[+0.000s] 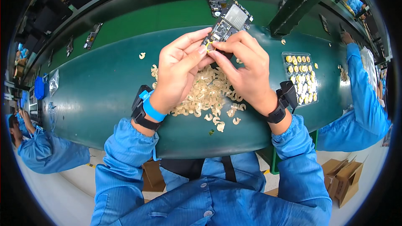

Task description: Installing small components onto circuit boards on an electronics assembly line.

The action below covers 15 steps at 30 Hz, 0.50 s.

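A black circuit board [235,17] with a silver shield plate is held up, tilted, above the bench. My left hand [176,65] grips its lower end, the thumb pressing close to a small round yellow-edged part [210,47]. The thumb and index finger of my right hand [251,69] pinch at that same part, against the board's lower end. The right hand's other fingers are curled beside the board. Beneath both hands lies a heap of pale cream crescent-shaped pieces [205,94], with a few scattered around it.
A clear tray [298,53] of round yellow-edged parts lies to the right. Other circuit boards [92,36] rest on the green strip behind, near a dark post [303,6]. Blue-sleeved people sit at both sides, the right one's arm [356,75] on the bench. Cardboard boxes [345,180] stand below.
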Tool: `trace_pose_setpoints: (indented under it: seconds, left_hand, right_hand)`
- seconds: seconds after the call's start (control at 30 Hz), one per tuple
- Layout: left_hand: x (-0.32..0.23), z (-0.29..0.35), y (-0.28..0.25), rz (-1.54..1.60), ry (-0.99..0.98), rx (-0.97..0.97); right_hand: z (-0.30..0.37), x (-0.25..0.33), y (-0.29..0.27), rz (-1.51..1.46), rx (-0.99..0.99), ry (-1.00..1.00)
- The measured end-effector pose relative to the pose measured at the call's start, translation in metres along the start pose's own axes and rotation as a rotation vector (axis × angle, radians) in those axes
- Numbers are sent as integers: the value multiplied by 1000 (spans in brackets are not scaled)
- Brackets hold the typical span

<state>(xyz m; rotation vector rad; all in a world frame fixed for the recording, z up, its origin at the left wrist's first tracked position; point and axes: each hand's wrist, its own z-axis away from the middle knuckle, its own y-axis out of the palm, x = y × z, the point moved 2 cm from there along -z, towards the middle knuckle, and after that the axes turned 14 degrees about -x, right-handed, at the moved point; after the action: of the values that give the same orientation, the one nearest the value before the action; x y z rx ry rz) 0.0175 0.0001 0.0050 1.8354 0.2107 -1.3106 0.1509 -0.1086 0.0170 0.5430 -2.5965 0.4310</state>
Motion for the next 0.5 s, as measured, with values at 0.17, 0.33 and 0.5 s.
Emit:
trace_pose_setpoints:
  seconds: [0.17, 0.33, 0.5]
  left_hand:
    - [-1, -5, -7, 26, -9, -45]
    - [-2, -4, -6, 22, -22, -57]
    - [-1, -5, -8, 7, -16, -37]
  right_hand:
    - [-5, -2, -3, -132, 54, 71]
    - [-6, 0, -5, -128, 41, 33]
    - [-6, 1, -3, -118, 51, -15]
